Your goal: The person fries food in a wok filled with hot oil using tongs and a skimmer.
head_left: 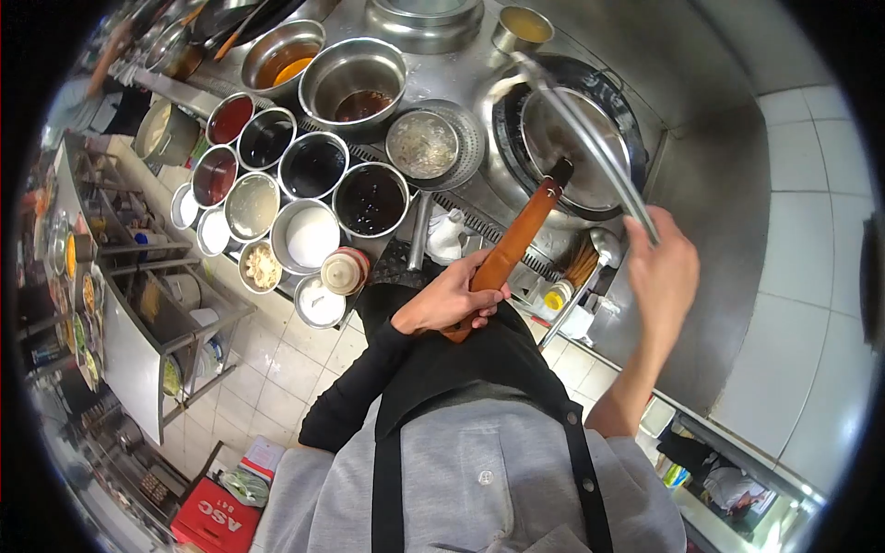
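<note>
Wok (pixel 551 138): lay on the stove, beyond the left hand (pixel 458 300), which was wrapped round its wooden handle (pixel 513 243). Long metal utensil (pixel 601 153): gripped by the right hand (pixel 662 267), crossed above the wok. Perforated strainer (pixel 473 140), dark-sauce pots (pixel 371 197): stood leftward. Wok's contents, utensil's tip: were blurred.

Orange-brown along the pan handle (pixel 507 253); below it, black on the apron (pixel 442 373) and grey on the shirt (pixel 442 470); left of it, near-black in the sauce (pixel 371 198); lower left, white-on-red lettering across the box (pixel 201 527).
</note>
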Demonstrator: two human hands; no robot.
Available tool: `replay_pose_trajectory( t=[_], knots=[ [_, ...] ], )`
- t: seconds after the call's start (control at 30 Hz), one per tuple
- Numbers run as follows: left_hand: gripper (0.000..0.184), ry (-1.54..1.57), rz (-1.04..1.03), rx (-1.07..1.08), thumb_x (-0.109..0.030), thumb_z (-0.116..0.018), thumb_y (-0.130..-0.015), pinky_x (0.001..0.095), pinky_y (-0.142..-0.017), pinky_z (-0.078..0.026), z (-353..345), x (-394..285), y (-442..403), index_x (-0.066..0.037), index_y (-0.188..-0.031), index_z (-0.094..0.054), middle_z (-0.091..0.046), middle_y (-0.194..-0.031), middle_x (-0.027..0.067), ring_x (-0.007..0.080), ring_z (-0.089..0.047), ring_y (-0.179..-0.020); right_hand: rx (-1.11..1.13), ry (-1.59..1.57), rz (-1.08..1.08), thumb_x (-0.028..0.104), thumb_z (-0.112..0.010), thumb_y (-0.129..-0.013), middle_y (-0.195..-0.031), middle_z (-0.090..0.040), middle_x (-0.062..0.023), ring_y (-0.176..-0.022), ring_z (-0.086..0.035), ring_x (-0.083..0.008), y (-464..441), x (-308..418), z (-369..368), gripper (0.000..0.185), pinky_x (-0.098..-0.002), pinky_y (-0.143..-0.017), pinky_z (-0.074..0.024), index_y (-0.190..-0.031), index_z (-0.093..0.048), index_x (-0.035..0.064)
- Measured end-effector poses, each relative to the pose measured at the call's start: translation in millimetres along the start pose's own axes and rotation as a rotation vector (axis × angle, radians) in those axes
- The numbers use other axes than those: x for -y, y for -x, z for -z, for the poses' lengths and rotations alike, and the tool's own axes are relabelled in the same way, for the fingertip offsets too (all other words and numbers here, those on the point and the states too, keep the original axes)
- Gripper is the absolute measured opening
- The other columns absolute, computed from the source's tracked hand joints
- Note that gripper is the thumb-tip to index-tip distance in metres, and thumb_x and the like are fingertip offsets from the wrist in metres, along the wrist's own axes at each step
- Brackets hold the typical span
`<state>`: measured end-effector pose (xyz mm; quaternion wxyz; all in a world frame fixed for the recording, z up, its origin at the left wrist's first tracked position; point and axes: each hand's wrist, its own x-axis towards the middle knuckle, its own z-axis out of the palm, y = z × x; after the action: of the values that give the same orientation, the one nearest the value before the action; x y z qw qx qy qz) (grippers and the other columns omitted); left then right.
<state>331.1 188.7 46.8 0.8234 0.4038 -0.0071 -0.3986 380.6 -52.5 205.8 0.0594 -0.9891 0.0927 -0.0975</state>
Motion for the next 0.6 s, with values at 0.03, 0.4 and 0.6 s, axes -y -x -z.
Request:
replay_pose_trajectory(
  t=[0.03, 0.4, 0.6],
  knots=[
    [0.060, -0.008, -0.002, -0.002, 0.006, -0.061, -0.100, 0.0242, -0.057, -0.048, -1.1, -1.9, 0.5, 0.001, -0.154, -0.035, -0.061, -0.110, 0.0065, 0.0092, -0.052, -0.072, -0.016, -0.004, -0.082, 0.028, -0.069, -0.098, -0.096, -0.075, -0.0216, -0.092, -0.071, -0.0447, 5.0, -6.5, 17.2, 0.023, -0.0527, -0.079, -0.0546, -0.109, -0.073, 0.0085],
    [0.050, -0.061, 0.027, -0.065, 0.005, -0.062, -0.100, 0.0248, -0.055, -0.047, -7.7, -11.2, 10.8, -0.001, -0.147, -0.044, -0.061, -0.107, 0.0069, 0.0105, -0.053, -0.069, 0.040, 0.305, -0.303, 0.028, -0.071, -0.096, -0.100, -0.076, -0.0250, -0.100, -0.072, -0.0447, -24.7, -129.9, -2.4, 0.027, -0.0516, -0.086, -0.0573, -0.103, -0.073, 0.0018],
    [0.049, -0.095, 0.002, -0.086, 0.006, -0.061, -0.100, 0.0246, -0.055, -0.047, -5.4, -14.7, 17.4, 0.000, -0.146, -0.045, -0.062, -0.107, 0.0065, 0.0096, -0.052, -0.069, 0.043, 0.177, -0.352, 0.035, -0.068, -0.098, -0.104, -0.074, -0.0283, -0.105, -0.070, -0.0474, -34.9, -155.5, -59.3, 0.037, -0.0559, -0.090, -0.0542, -0.108, -0.071, -0.0004]
  ],
)
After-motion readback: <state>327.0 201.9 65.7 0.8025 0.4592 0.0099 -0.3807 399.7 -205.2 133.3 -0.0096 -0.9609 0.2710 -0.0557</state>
